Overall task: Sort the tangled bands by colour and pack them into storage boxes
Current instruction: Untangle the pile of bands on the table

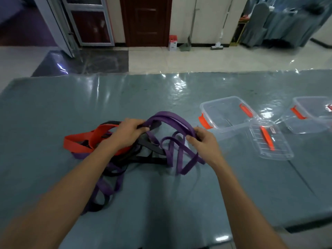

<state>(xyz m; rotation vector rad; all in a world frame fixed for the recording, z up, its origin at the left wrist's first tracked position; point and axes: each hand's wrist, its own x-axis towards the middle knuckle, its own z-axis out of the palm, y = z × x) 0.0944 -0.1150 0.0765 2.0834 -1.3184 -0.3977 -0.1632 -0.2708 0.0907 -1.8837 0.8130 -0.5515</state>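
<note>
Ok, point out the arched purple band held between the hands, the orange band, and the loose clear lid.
Arched purple fabric band (172, 117), head view, top of the arch.
Flat orange fabric band (79, 139), head view, left stretch.
Loose clear plastic lid (280, 151), head view, ribbed surface.

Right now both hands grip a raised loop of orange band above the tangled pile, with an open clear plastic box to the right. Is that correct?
Not quite: the head view shows the left hand and right hand gripping a raised loop of purple band, not orange. The flat orange band lies on the table at the pile's left. The open clear plastic box does sit to the right.
</note>
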